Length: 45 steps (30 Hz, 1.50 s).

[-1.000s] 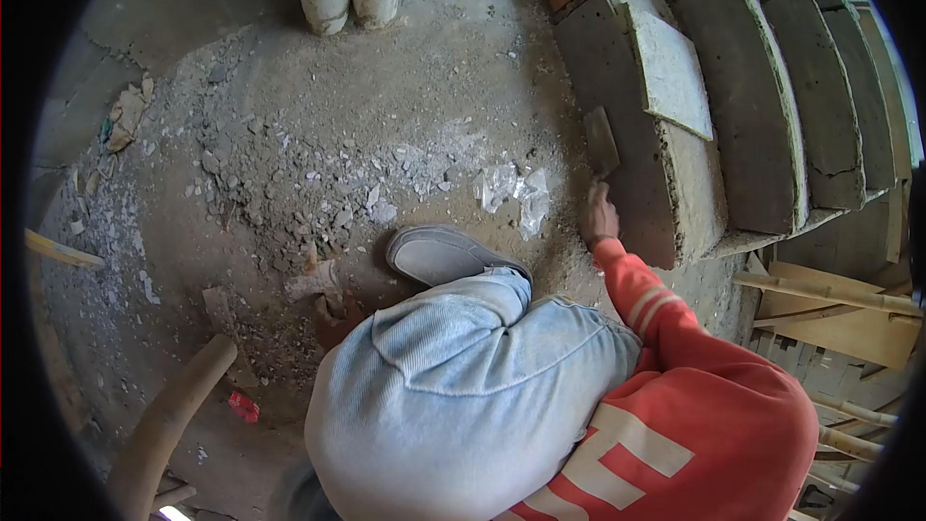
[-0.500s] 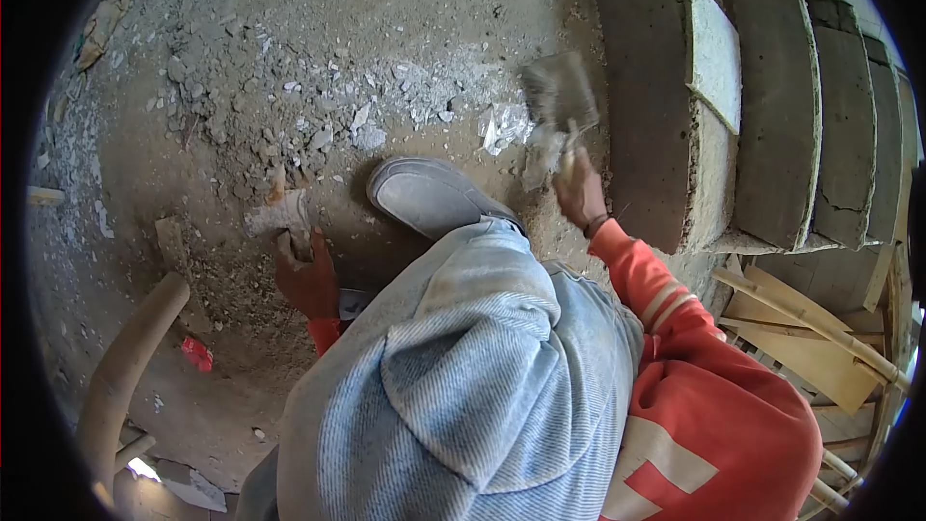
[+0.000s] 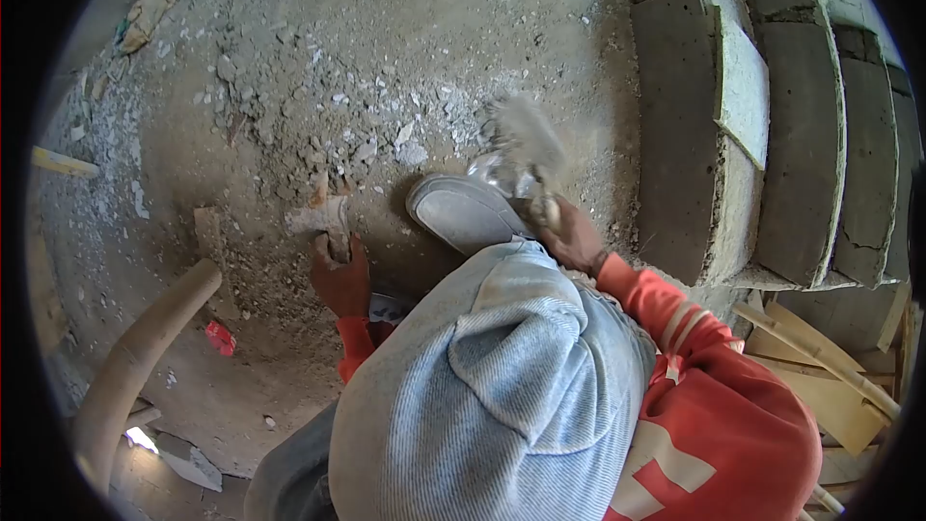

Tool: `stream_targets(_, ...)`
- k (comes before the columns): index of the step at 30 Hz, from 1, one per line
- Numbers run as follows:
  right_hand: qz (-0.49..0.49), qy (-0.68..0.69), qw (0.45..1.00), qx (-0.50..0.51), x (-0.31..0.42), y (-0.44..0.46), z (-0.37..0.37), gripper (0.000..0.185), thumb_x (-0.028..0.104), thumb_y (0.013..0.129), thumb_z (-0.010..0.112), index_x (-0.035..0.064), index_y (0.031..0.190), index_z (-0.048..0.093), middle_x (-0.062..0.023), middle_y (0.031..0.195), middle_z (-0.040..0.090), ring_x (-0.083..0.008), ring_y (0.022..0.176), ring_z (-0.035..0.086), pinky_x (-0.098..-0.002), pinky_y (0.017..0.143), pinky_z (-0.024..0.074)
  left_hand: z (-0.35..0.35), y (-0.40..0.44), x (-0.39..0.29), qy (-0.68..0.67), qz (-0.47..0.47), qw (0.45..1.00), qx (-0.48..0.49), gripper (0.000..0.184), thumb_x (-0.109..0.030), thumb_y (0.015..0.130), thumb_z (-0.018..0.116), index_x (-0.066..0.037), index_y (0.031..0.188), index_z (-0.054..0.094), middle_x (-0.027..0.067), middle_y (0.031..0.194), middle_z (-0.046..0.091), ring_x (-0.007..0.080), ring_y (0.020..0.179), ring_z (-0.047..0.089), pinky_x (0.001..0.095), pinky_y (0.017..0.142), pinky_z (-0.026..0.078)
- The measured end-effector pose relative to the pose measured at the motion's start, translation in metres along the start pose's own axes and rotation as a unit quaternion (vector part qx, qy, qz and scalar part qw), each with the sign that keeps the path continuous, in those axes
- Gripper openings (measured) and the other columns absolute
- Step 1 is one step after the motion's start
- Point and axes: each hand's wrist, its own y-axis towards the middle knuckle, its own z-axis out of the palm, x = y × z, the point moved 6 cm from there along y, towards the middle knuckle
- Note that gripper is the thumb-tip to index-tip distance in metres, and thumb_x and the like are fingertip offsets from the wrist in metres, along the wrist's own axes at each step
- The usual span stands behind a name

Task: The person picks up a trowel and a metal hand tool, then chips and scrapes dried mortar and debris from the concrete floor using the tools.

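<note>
My right hand (image 3: 572, 236) is closed on the handle of a flat scraping tool (image 3: 529, 135), whose blade is blurred by motion over the floor beside the crumpled clear plastic (image 3: 497, 172). The tool is just beyond my shoe (image 3: 463, 212). To the left, my left hand (image 3: 341, 275) has its thumb and fingers round the lower end of a pale, dusty piece (image 3: 318, 218) low over the floor. Grey rubble (image 3: 289, 125) lies scattered beyond that hand.
Concrete steps (image 3: 680, 125) rise on the right, with a loose slab (image 3: 743, 87) on them. A curved pole (image 3: 145, 357) stands at the lower left near a red wrapper (image 3: 220, 338). Bamboo poles and boards (image 3: 820, 357) lie at the lower right.
The tool has swung from the foot of the steps leftward to the plastic, and my right hand has come nearer my shoe. My left hand shows more clearly. The camera view has shifted.
</note>
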Motion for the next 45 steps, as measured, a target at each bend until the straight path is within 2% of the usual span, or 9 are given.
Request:
stream_targets(5, -0.038, -0.018, 0.997, 0.07, 0.049, 0.043, -0.009, 0.048, 0.014, 0.081, 0.061, 0.0004, 0.123, 0.044, -0.0223, 0.085, 0.062, -0.0363, 0.079, 0.063, -0.0432, 0.074, 0.0504, -0.002, -0.002, 0.002, -0.095, 0.034, 0.995, 0.018, 0.048, -0.024, 0.083, 0.068, 0.009, 0.115, 0.058, 0.0215, 0.094, 0.065, 0.0278, 0.088, 0.064, 0.0383, 0.078, 0.048)
stream_targets(7, -0.066, -0.07, 0.976, -0.196, 0.003, 0.053, -0.045, 0.04, 0.015, 0.082, 0.063, 0.0009, 0.115, 0.045, -0.021, 0.082, 0.063, -0.0313, 0.067, 0.064, -0.0428, 0.062, 0.0519, -0.016, -0.001, -0.005, -0.129, 0.006, 0.991, 0.038, 0.041, -0.023, 0.085, 0.067, 0.007, 0.112, 0.058, 0.016, 0.086, 0.061, 0.0238, 0.08, 0.06, 0.0367, 0.073, 0.048)
stream_targets(11, 0.078, 0.131, 0.945, -0.289, -0.064, 0.072, -0.115, 0.032, 0.012, 0.083, 0.061, 0.004, 0.11, 0.044, -0.0094, 0.066, 0.056, -0.0167, 0.042, 0.053, -0.0346, 0.037, 0.0443, -0.033, -0.002, 0.01, -0.3, 0.003, 0.954, 0.015, 0.025, -0.025, 0.093, 0.06, 0.0, 0.098, 0.055, 0.002, 0.07, 0.046, 0.0109, 0.063, 0.043, 0.0286, 0.057, 0.041)
stream_targets(14, 0.126, 0.162, 0.97, -0.129, -0.035, 0.081, -0.091, 0.029, 0.005, 0.079, 0.058, 0.0036, 0.106, 0.047, -0.0069, 0.066, 0.053, -0.0173, 0.046, 0.054, -0.0342, 0.041, 0.0459, -0.025, -0.015, 0.035, -0.515, -0.27, 0.809, -0.087, 0.024, -0.029, 0.097, 0.055, -0.005, 0.095, 0.052, -0.0019, 0.071, 0.045, 0.0061, 0.062, 0.041, 0.023, 0.053, 0.037)
stream_targets(18, 0.014, 0.098, 0.995, -0.002, 0.012, 0.091, 0.002, 0.047, 0.008, 0.077, 0.061, -0.0008, 0.12, 0.046, -0.0133, 0.078, 0.059, -0.023, 0.059, 0.059, -0.0373, 0.052, 0.0494, -0.043, -0.007, 0.039, -0.476, -0.201, 0.856, 0.002, 0.024, -0.031, 0.098, 0.052, -0.007, 0.099, 0.054, -0.0031, 0.068, 0.044, 0.0034, 0.058, 0.04, 0.0206, 0.048, 0.032)
stream_targets(21, -0.287, -0.122, 0.948, 0.058, 0.108, 0.102, 0.03, 0.068, 0.011, 0.077, 0.064, -0.0053, 0.137, 0.036, -0.0209, 0.087, 0.062, -0.0322, 0.067, 0.063, -0.0419, 0.061, 0.0507, -0.044, 0.004, 0.039, -0.553, -0.17, 0.815, -0.038, 0.027, -0.037, 0.094, 0.059, -0.012, 0.088, 0.051, -0.0045, 0.063, 0.045, 0.0047, 0.047, 0.037, 0.0203, 0.041, 0.028)
stream_targets(22, -0.172, -0.12, 0.968, 0.139, 0.138, 0.106, 0.033, 0.062, 0.014, 0.078, 0.064, -0.0071, 0.132, 0.041, -0.0285, 0.096, 0.062, -0.0417, 0.08, 0.063, -0.0463, 0.073, 0.0496, -0.044, 0.006, 0.043, -0.514, -0.189, 0.837, -0.021, 0.027, -0.036, 0.094, 0.059, -0.01, 0.091, 0.052, -0.0054, 0.062, 0.044, 0.0048, 0.047, 0.038, 0.0214, 0.042, 0.03)
stream_targets(38, -0.312, -0.311, 0.887, -0.136, 0.302, 0.3, -0.012, 0.05, 0.025, 0.087, 0.057, 0.0097, 0.132, 0.041, -0.0258, 0.086, 0.065, -0.0464, 0.08, 0.062, -0.0536, 0.071, 0.05, -0.067, 0.056, 0.051, -0.357, -0.131, 0.925, 0.024, 0.033, -0.034, 0.095, 0.058, -0.002, 0.088, 0.058, -0.001, 0.061, 0.049, 0.0085, 0.053, 0.042, 0.0276, 0.048, 0.034)
stream_targets(45, -0.241, -0.216, 0.946, -0.022, 0.315, 0.385, 0.082, 0.054, 0.017, 0.082, 0.056, 0.0073, 0.133, 0.04, -0.029, 0.093, 0.064, -0.0463, 0.087, 0.062, -0.0519, 0.078, 0.0503, -0.064, 0.046, 0.05, -0.449, -0.22, 0.866, -0.018, 0.031, -0.035, 0.094, 0.058, -0.009, 0.079, 0.051, -0.0019, 0.057, 0.046, 0.0089, 0.045, 0.042, 0.0271, 0.043, 0.033)
